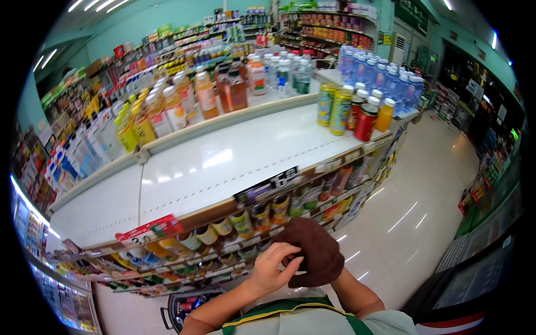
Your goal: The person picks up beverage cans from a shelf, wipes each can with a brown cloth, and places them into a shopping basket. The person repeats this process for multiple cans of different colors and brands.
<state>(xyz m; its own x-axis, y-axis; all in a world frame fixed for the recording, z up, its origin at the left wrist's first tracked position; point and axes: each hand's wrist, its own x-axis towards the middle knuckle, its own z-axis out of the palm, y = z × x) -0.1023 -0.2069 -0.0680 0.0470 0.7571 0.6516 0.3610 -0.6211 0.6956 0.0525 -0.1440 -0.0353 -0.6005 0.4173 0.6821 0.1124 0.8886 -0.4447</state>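
A bunched dark brown cloth (320, 251) is held up in front of me, before the shelf's right half. It wraps over my right hand, hiding the fingers; only the wrist and forearm show below it. Beside the cloth's left edge is my left hand (274, 268), its fingers curled and the thumb apart from the index finger, with nothing seen between them. Past both hands lies a white shelf top (217, 155) with glossy reflections. At its right end stand yellow cans (341, 111), dark red bottles with white caps (366, 122) and an orange juice bottle (385, 115).
Behind a raised divider (234, 121) stand several drink bottles (206, 95). Blue-tinted water bottles (377, 79) fill the end display. Price signs (266, 184) line the front edge above lower shelves of bottles. A dark basket (188, 307) with cans sits on the floor below.
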